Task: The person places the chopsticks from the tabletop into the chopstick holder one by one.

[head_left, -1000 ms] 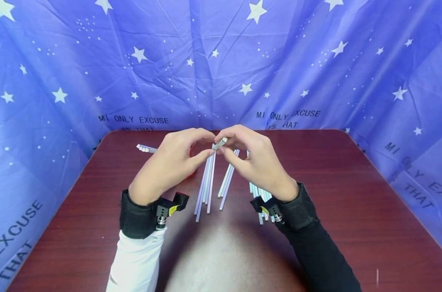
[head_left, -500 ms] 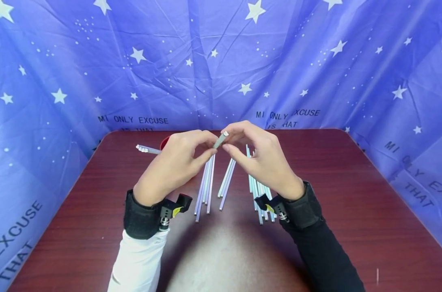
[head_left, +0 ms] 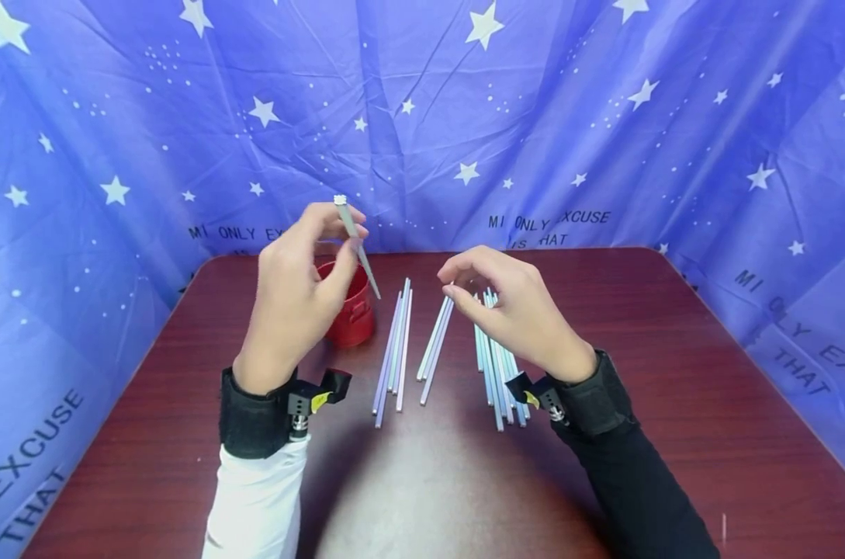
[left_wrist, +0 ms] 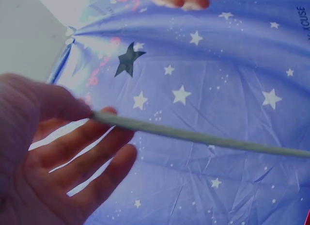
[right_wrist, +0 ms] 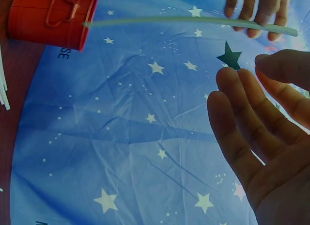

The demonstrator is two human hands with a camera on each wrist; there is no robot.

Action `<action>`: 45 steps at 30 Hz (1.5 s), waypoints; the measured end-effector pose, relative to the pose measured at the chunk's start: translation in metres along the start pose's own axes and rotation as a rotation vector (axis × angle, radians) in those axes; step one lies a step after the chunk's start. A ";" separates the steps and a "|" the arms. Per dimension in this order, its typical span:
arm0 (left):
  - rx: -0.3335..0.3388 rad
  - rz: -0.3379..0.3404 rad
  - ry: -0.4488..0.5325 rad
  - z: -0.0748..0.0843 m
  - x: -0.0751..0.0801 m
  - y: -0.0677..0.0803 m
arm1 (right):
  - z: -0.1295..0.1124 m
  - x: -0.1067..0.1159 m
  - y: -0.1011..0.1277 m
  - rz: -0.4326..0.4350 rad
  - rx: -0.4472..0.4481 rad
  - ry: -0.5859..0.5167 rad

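My left hand pinches a thin, pale grey-green stick between thumb and fingers. The stick leans, its white end up and its lower end near the mouth of a red bucket. In the left wrist view the stick runs out from the thumb and fingertips. From the right wrist, its lower end appears at the bucket's rim; whether it touches or is inside, I cannot tell. My right hand hovers over the table, fingers loosely bent, holding nothing.
Thin sticks lie on the dark red table in a left bunch, a small middle bunch and a larger right bunch. A blue star-patterned curtain hangs behind the table.
The stick has moved left and up with my left hand, from between both hands to above the bucket, and stands steeper. My right hand has drawn away to the right.
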State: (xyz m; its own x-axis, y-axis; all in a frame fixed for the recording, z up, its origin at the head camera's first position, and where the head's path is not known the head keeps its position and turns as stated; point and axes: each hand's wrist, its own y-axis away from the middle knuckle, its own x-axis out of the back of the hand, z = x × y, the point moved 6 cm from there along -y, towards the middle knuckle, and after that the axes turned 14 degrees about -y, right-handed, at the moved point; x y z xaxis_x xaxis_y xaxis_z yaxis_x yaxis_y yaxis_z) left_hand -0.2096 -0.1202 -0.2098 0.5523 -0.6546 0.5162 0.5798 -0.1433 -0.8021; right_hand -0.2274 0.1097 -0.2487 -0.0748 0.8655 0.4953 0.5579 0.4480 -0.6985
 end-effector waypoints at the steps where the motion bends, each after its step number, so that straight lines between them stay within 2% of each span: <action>1: 0.006 0.027 0.003 -0.002 0.003 0.000 | 0.001 -0.001 0.001 -0.008 0.001 0.006; 5: 0.069 0.092 -0.008 -0.010 0.012 0.001 | 0.001 -0.004 0.001 -0.020 0.012 0.012; 8: 0.154 0.119 -0.026 -0.018 0.017 0.002 | 0.002 -0.004 0.001 -0.021 0.015 0.014; 12: 0.283 0.124 -0.079 -0.031 0.023 0.005 | 0.003 -0.004 0.002 -0.026 0.008 0.016; 18: 0.455 0.030 -0.168 -0.047 0.027 0.012 | 0.004 -0.004 0.002 -0.032 0.005 0.015; 22: 0.520 -0.022 -0.210 -0.055 0.027 0.015 | 0.003 -0.004 0.002 -0.034 0.014 0.014; 26: 0.557 -0.058 -0.244 -0.061 0.027 0.017 | 0.003 -0.004 0.001 -0.034 0.017 0.017; 31: 0.566 -0.103 -0.305 -0.065 0.025 0.019 | 0.003 -0.004 0.001 -0.039 0.009 0.016; 38: 0.522 -0.257 -0.373 -0.066 0.020 0.023 | 0.004 -0.007 0.000 -0.057 -0.007 0.011; 45: 0.505 -0.399 -0.384 -0.069 0.013 0.025 | 0.006 -0.009 0.000 -0.073 -0.014 0.016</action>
State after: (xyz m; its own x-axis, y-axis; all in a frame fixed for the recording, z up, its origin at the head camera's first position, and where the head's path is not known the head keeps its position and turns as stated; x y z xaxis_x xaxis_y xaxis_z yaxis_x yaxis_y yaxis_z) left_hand -0.2292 -0.1841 -0.2439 0.3588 -0.3062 0.8818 0.9333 0.1030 -0.3440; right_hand -0.2314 0.1034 -0.2567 -0.1028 0.8269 0.5529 0.5633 0.5065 -0.6528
